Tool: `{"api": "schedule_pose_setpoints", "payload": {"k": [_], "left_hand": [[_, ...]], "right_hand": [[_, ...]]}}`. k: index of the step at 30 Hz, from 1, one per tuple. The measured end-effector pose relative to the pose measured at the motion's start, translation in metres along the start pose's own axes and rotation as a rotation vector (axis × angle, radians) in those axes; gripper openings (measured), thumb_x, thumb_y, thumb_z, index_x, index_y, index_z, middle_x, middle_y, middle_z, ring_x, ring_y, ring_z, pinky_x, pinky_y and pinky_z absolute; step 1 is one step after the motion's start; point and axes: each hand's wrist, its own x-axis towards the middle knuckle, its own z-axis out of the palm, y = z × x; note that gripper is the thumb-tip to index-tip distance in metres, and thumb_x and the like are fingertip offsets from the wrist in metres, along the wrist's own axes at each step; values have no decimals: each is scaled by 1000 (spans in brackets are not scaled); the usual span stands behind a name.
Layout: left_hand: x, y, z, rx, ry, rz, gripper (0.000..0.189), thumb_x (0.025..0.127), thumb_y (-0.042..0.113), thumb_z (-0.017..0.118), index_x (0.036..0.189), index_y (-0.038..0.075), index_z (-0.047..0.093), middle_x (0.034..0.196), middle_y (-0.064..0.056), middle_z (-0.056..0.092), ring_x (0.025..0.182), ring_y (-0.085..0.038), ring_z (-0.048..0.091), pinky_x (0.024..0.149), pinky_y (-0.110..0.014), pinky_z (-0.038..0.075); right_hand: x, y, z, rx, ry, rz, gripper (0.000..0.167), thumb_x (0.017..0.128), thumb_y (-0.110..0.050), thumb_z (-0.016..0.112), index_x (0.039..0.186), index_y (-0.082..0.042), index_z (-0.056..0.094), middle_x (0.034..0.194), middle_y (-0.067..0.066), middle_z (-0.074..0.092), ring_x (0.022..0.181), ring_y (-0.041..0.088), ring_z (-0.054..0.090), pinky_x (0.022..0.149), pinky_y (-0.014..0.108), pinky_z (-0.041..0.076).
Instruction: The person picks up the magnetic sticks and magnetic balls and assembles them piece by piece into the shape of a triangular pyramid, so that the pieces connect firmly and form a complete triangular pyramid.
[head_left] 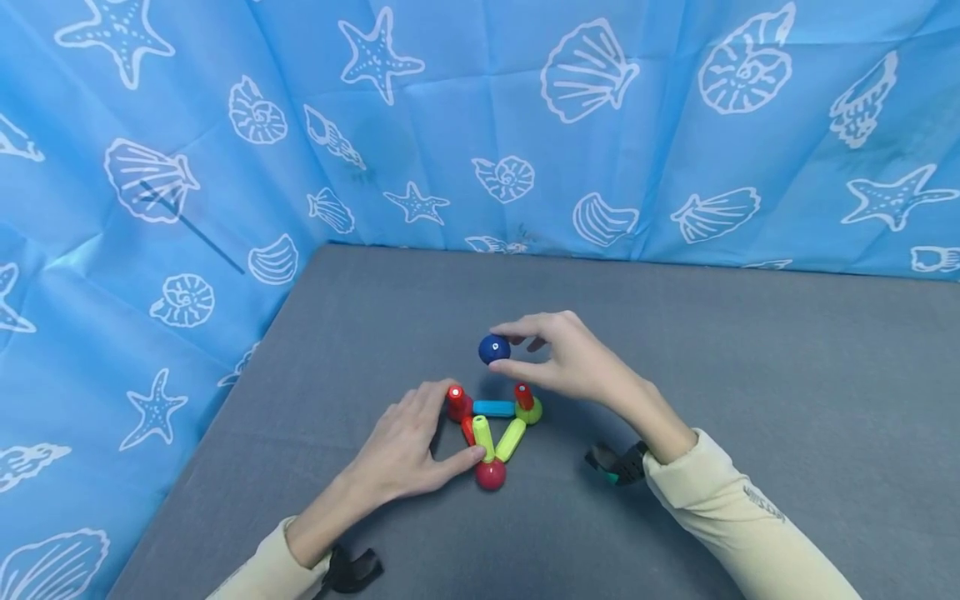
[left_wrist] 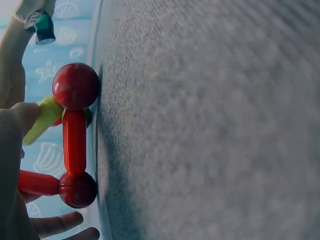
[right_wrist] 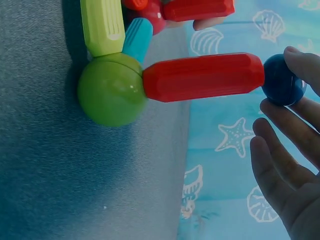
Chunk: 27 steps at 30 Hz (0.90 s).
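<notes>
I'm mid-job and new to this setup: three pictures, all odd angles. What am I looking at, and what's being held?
No machine here: a person's two bare hands. The wide picture comes from a camera on the head, looking down at a grey table with a blue seashell cloth behind it. The other two come from cameras on each wrist, so they look sideways. On the table stands a small frame of coloured sticks and balls. The left hand steadies it, thumb against a yellow-green stick. The right hand pinches a blue ball in its fingers; in the right wrist view that ball meets the tip of an upright red stick.
</notes>
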Motion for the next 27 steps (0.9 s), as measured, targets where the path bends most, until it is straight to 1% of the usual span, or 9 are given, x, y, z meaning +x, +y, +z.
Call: {"api": "schedule_pose_setpoints", "payload": {"k": [3,5,9,12,14,16,19,21,27], "left_hand": [[1,0,0,-9,-4,24,83,87,74,61,147,20,43,142,-4,56,117,-21,58,96,-47,52],[1,-3,-2,-71,-13,51,79,90,68,62,148,18,43,144,-4,55,123,-22,58,101,-51,51],[4,-13,-4,-283,-16,141,58,101,42,61,149,12,45,149,-3,54,138,-22,54,113,-52,46],[9,-18,-3,-360,6,224,43,104,24,59,144,10,50,138,-2,63,126,-14,61,108,-42,52],[13,-18,-2,-326,37,269,35,105,21,59,138,10,54,123,-1,68,109,-10,66,97,-35,58],[14,-16,0,-250,73,302,30,105,22,58,132,10,57,112,1,69,97,-7,65,89,-31,59],[15,-13,0,-152,120,333,28,105,24,59,129,10,60,113,0,70,101,-9,67,91,-32,59],[15,-11,0,-118,134,349,30,104,24,61,130,11,61,116,0,71,105,-10,67,94,-34,59],[14,-10,-1,-82,119,409,33,101,22,66,132,12,63,118,0,69,105,-10,64,94,-34,58]], "right_hand": [[-4,2,1,8,12,-3,42,88,-21,81,126,-5,71,115,8,77,103,25,71,88,40,61],[-6,2,1,13,19,-7,41,88,-21,81,126,-5,72,115,8,77,102,25,71,87,40,61],[-11,3,1,26,24,-6,41,89,-21,80,126,-7,72,116,7,77,103,24,71,87,40,61],[-15,3,1,27,30,0,42,89,-22,80,127,-7,71,116,6,77,104,23,70,87,40,61],[-17,4,1,23,39,3,42,89,-21,80,127,-7,71,116,7,77,104,23,70,86,40,61],[-19,4,2,19,47,2,42,89,-20,80,127,-6,71,116,8,77,103,24,71,86,41,61],[-21,6,2,19,56,2,41,88,-20,80,126,-7,71,116,8,77,102,24,71,85,42,62],[-23,6,2,22,59,4,41,88,-20,80,126,-7,72,115,8,77,102,23,71,85,43,62],[-27,6,2,47,55,9,40,89,-20,80,126,-7,72,115,8,77,102,24,71,85,45,62]]}}
